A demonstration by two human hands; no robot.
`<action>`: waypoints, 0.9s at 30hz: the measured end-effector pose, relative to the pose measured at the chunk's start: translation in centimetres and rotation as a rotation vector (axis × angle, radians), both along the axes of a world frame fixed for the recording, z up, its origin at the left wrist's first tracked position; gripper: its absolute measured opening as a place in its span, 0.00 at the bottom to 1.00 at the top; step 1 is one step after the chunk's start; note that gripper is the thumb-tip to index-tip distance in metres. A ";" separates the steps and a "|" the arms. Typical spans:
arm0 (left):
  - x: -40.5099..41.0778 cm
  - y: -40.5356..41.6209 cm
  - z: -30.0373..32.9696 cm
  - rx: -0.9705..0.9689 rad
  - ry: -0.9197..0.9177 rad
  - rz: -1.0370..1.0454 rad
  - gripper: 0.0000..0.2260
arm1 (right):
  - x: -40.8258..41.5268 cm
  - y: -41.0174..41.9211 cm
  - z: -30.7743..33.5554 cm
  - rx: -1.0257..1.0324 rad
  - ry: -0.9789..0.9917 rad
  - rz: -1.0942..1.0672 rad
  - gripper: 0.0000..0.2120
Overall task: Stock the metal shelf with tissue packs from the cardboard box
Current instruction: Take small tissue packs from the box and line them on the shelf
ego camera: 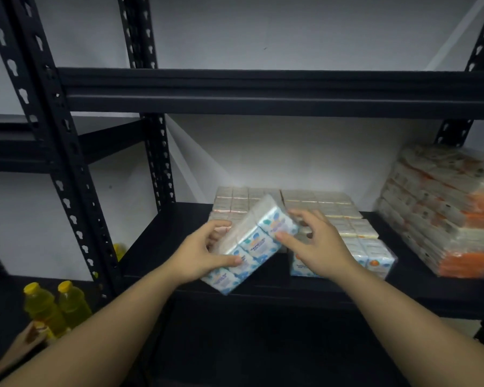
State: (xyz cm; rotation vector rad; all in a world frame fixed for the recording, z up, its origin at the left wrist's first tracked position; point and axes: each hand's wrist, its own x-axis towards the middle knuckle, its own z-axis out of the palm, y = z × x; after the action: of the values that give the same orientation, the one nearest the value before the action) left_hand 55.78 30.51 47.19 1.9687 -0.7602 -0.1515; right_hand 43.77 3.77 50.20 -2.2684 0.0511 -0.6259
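Note:
A white and blue tissue pack (252,241) hangs tilted over the front of the black metal shelf (162,241). My left hand (204,252) grips its left side, thumb on top and fingers underneath. My right hand (313,241) touches the pack's right end with thumb and spread fingers. Behind and to the right lie tissue packs (319,208) in low stacks on the shelf board. One more pack (375,258) lies at the front, partly hidden by my right hand. The cardboard box is out of view.
A tall stack of orange and white packs (444,208) fills the shelf's right end. An upper shelf beam (263,90) crosses overhead. Yellow bottles (56,305) stand on the neighbouring shelf at lower left, where another person's hand (25,342) holds one.

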 end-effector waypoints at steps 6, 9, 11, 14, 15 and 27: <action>0.2 3.9 0.1 0.355 -0.179 0.046 0.35 | 0.9 3.6 -3.4 -0.149 0.222 0.082 0.27; -0.1 4.4 -0.2 0.408 -0.196 0.086 0.37 | 1.4 5.1 -4.7 -0.189 0.226 0.059 0.30; -0.3 4.4 0.1 0.460 -0.203 0.078 0.37 | 1.5 5.5 -4.9 -0.175 0.205 0.022 0.28; -0.3 4.3 0.7 0.511 -0.174 0.066 0.34 | 1.3 5.5 -4.9 -0.172 0.211 0.019 0.29; -0.3 4.3 0.9 0.524 -0.165 0.059 0.34 | 1.1 5.5 -4.9 -0.168 0.213 0.021 0.30; -1.2 -0.1 2.4 0.813 -0.250 0.033 0.48 | -1.2 6.6 -6.1 0.106 0.348 0.072 0.29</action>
State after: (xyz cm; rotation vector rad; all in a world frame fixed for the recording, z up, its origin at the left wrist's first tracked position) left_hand 54.58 30.44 49.59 2.8078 -0.9128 -0.2209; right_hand 42.61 10.39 44.05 -2.2407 0.1676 -0.1809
